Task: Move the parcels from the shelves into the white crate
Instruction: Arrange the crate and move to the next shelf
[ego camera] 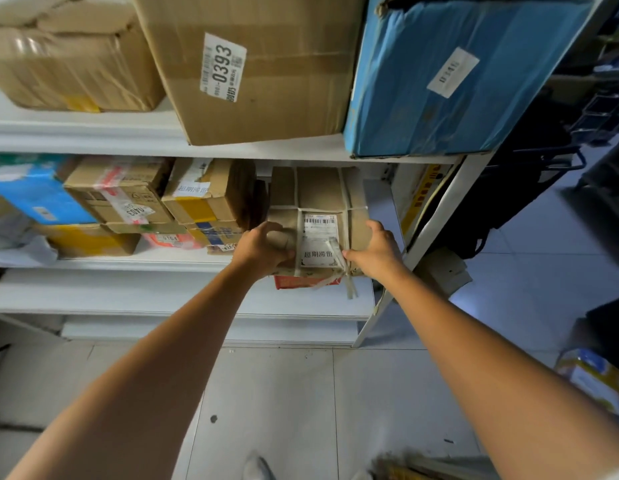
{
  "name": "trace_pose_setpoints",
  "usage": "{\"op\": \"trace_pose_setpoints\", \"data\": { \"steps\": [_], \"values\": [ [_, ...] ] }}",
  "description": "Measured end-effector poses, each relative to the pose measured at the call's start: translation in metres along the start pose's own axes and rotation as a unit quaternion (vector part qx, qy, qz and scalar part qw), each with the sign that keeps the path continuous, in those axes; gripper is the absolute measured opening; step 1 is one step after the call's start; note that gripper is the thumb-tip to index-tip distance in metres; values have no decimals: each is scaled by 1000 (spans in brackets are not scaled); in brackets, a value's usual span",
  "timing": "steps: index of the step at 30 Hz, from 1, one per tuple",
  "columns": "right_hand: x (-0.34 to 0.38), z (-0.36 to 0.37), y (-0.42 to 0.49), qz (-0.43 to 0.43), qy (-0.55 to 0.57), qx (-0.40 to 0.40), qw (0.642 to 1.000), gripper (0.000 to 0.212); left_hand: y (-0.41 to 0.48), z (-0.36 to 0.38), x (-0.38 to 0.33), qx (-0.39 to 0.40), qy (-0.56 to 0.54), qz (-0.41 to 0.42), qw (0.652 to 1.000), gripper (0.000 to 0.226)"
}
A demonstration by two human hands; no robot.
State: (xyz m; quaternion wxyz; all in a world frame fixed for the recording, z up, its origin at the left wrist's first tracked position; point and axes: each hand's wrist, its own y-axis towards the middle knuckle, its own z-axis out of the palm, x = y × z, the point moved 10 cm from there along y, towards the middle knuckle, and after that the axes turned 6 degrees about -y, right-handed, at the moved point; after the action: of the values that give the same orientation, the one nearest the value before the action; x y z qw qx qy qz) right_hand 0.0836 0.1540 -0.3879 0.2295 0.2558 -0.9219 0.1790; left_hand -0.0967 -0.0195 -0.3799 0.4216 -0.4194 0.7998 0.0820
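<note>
Bare left hand [263, 249], right hand [377, 252] (pale shoe [257, 467])

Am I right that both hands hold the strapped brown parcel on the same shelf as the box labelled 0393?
Not quite: the head view shows the left hand and right hand holding the strapped brown parcel on the shelf below the box labelled 0393.

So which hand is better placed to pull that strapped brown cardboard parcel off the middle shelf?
Left, slightly: the left hand curls its fingers round the near corner of the strapped brown cardboard parcel, while the right hand holds the other corner with straighter fingers. Both will probably pull together.
</note>
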Motion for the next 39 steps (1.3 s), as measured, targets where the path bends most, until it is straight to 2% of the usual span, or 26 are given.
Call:
{"op": "trace_pose_setpoints", "data": {
  "steps": [3,8,10,13,17,24,32,39],
  "values": [
    [-3,-2,-2,13,8,11,1000,81,-5,2,8,6,-37,-30,999,58],
    [-16,5,3,73,114,25,991,43,-2,0,17,12,-105,-62,992,70],
    [-18,9,5,90,149,32,984,32,-1,2,21,25,-133,-82,987,61],
    [-15,4,4,97,162,17,982,38,2,3,19,39,-133,-81,987,51],
    [-6,-4,-2,78,170,-8,982,55,2,0,19,46,-142,-77,986,61],
    [-15,-11,-27,97,186,-39,977,65,-15,-2,12,63,-186,-46,980,63],
    [-21,-10,-60,100,184,11,978,42,-67,-22,8,45,-219,-50,973,64],
    [-18,9,-104,46,198,71,977,45,-152,-21,41,-5,-286,-102,953,63]
  ]
}}
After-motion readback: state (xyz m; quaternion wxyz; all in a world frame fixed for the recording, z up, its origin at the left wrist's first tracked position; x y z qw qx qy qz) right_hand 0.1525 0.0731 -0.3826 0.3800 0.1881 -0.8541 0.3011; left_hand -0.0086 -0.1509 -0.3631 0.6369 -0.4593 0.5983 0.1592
